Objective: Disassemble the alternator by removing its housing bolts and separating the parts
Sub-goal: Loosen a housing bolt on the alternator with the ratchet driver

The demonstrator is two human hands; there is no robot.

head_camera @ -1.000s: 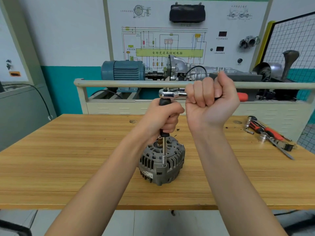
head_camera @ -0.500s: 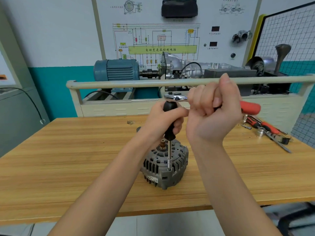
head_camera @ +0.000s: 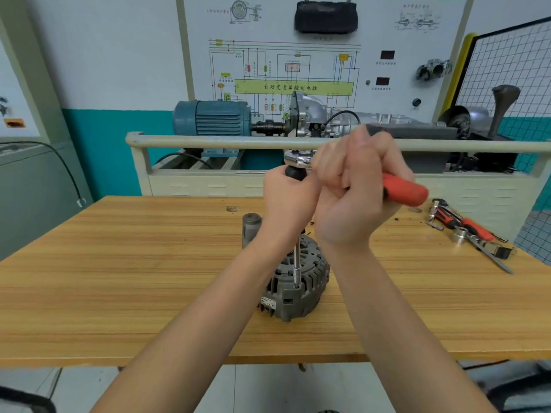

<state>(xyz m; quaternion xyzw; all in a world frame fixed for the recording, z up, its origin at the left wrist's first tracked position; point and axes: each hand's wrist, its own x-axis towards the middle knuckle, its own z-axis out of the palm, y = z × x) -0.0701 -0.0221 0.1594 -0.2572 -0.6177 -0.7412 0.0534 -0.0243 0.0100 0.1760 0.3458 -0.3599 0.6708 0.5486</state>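
A grey finned alternator (head_camera: 301,289) stands on the wooden table (head_camera: 119,278), near its front edge. A long socket extension (head_camera: 296,265) rises upright from a housing bolt on its top face. My left hand (head_camera: 286,201) grips the black upper part of that extension. A chrome ratchet head (head_camera: 298,159) sits on top of it. My right hand (head_camera: 354,192) grips the ratchet's red handle (head_camera: 405,190), which points to the right. The bolt itself is hidden under the socket.
A small grey cylinder (head_camera: 251,229) stands just behind the alternator on the left. Loose tools with red grips and a socket (head_camera: 465,231) lie at the table's right. A rail (head_camera: 208,142) and a motor trainer stand (head_camera: 214,117) sit behind the table.
My right hand has swung the ratchet handle toward me and to the right, exposing more of the red grip. The left hand stays on the extension. The camera moved a little.
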